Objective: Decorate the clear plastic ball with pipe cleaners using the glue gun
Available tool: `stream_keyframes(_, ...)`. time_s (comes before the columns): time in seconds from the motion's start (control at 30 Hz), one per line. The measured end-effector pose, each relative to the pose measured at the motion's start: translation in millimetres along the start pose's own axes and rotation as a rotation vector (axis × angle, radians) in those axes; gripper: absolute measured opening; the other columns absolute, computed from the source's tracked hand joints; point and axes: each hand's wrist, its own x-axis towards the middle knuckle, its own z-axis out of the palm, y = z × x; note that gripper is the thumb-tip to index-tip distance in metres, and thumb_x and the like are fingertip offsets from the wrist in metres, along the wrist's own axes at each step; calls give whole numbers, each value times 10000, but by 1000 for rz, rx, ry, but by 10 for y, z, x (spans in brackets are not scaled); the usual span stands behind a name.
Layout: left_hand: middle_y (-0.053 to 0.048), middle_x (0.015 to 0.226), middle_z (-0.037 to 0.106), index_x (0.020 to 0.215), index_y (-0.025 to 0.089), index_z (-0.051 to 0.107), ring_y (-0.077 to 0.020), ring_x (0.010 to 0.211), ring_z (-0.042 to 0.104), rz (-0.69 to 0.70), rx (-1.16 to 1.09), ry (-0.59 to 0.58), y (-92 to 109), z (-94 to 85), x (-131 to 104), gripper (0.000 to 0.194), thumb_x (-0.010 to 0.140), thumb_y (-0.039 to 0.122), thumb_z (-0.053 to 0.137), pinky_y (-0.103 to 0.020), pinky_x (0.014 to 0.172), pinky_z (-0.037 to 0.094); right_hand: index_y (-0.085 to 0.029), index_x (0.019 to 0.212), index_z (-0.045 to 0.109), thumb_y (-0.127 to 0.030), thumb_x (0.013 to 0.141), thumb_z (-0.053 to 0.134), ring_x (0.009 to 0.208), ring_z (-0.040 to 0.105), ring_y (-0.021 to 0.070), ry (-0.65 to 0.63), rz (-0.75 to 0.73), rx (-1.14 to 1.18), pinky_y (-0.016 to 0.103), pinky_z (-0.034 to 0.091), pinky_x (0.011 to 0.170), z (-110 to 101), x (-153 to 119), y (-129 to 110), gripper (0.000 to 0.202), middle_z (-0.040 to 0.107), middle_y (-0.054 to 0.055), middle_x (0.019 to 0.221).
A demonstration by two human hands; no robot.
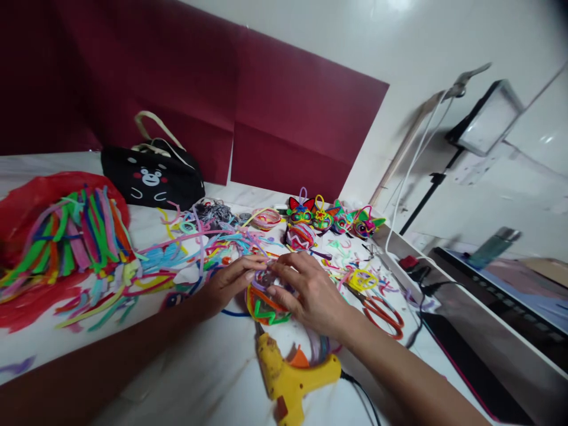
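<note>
1. The round piece (pixel 265 309) looks fuzzy, orange-banded with green zigzags.
2. It's just beyond the yellow glue gun (pixel 288 376), near-middle of the tabletop (pixel 190 373).
3. Left hand (pixel 227 285) and right hand (pixel 308 290) hold it, fingers bent.

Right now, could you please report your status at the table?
Left hand and right hand at the colorful round piece, exact grip partly hidden. Yellow glue gun close on the near side. Orange-handled scissors off right.
</note>
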Motion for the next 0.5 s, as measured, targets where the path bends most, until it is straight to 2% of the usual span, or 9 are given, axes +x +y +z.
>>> stream_keyframes(0.37, -91, 1298, 666, 1156, 239, 692, -244, 1278, 579, 45, 55, 14, 29, 5, -1, 257, 994, 347, 525, -412, 1126, 424, -133, 1125, 703, -319, 959, 590, 981, 571, 264, 23, 48, 14, 425, 495, 885, 41, -5, -22, 274, 652, 125, 1048)
stream_keyframes(0.5, -84, 1286, 672, 1162, 249, 693, -221, 1266, 589, 68, 74, 19, 14, 3, -7, 252, 996, 337, 525, -369, 1107, 443, -136, 1131, 702, -321, 958, 590, 976, 574, 263, 26, 44, 14, 426, 500, 885, 35, -6, -26, 277, 655, 124, 1045)
